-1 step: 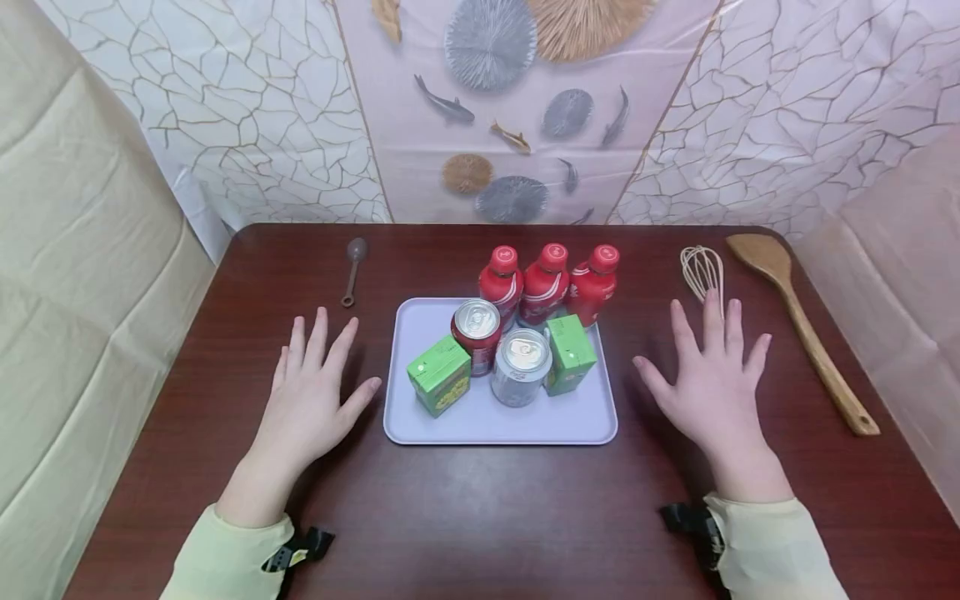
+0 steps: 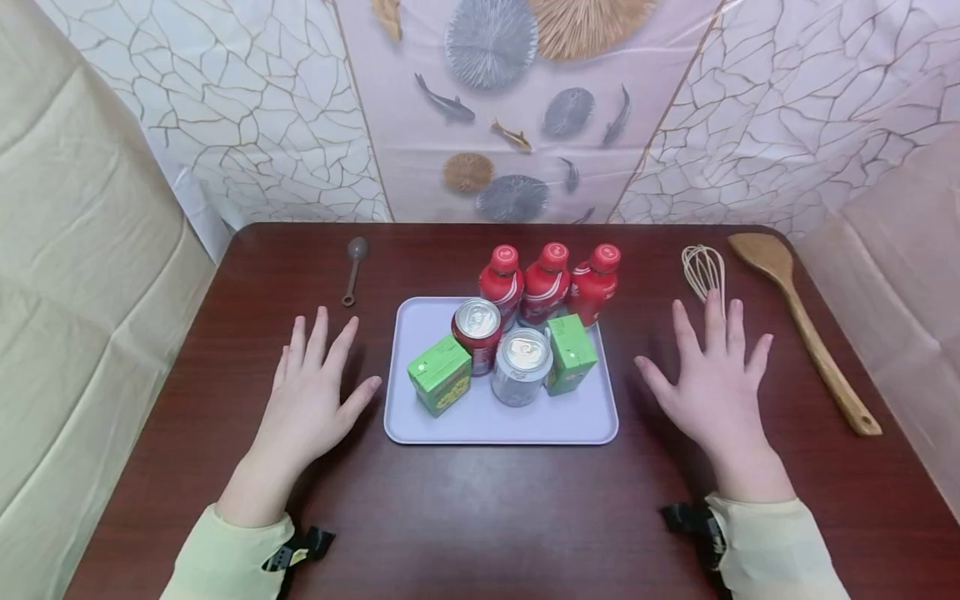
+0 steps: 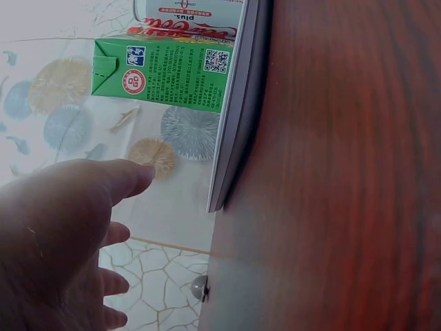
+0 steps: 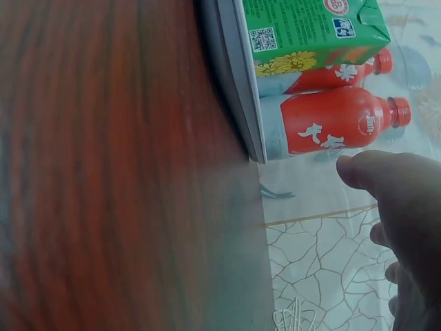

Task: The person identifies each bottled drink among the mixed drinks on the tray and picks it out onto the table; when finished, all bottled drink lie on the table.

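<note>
My left hand (image 2: 306, 408) rests with spread fingers to the left of a lavender tray (image 2: 480, 432), touching none of the drinks. My right hand (image 2: 712, 396) lies likewise at the tray's right, fingers spread, its fingertips close to a whisk (image 2: 702, 268). On the tray stand a green drink carton (image 2: 440, 375), a red can (image 2: 477, 329), a silver can (image 2: 521, 367) and a second green carton (image 2: 572, 354). Behind them are three red-capped bottles (image 2: 545, 285). The left wrist view shows a green carton (image 3: 162, 72) beyond the thumb; the right wrist view shows a red bottle (image 4: 331, 121).
A small dark spoon (image 2: 353, 271) lies at the table's back left. Along the right side is a wooden turner (image 2: 813, 342), beside the whisk. The dark brown table (image 2: 480, 517) ends at a patterned cloth backdrop (image 2: 277, 125), with pale padded cloth on both sides.
</note>
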`<state>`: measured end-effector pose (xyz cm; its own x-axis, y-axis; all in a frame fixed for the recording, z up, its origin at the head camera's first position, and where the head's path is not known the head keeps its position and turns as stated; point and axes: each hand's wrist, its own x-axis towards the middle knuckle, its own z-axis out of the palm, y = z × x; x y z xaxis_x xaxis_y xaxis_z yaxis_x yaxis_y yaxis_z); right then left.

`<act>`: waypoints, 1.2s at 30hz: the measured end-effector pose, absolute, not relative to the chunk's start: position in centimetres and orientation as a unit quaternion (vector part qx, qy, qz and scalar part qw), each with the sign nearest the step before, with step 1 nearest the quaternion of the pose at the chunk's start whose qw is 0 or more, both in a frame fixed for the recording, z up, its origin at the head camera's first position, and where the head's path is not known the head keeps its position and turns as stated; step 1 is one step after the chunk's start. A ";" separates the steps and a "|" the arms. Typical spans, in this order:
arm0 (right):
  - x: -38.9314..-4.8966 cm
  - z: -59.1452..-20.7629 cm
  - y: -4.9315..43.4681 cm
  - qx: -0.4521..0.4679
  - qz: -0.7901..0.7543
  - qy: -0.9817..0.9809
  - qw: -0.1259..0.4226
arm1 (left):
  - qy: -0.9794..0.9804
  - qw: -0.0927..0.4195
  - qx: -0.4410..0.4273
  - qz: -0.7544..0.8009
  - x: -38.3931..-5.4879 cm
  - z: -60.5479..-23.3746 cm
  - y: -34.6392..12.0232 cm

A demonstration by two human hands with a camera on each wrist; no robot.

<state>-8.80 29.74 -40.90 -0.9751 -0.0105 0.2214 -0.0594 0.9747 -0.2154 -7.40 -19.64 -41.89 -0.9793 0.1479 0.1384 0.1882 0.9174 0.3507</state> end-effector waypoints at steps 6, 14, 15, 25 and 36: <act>-8.8 -41.3 29.7 0.019 0.125 -0.984 0.123 | -0.977 0.047 -0.087 -0.190 -7.3 -42.1 -19.5; -8.9 -42.1 29.6 0.043 0.176 -0.967 0.180 | -0.965 0.078 -0.075 -0.241 -7.1 -41.9 -19.2; -8.9 -42.1 29.5 0.046 0.184 -0.963 0.190 | -0.962 0.080 -0.070 -0.253 -7.1 -42.0 -19.2; -9.2 -41.9 28.5 0.068 0.258 -0.939 0.219 | -0.910 0.030 -0.041 -0.411 -8.0 -42.3 -19.2; -10.9 -40.3 27.9 0.047 0.403 -0.903 0.142 | -0.852 -0.105 -0.031 -0.513 -9.5 -42.7 -18.8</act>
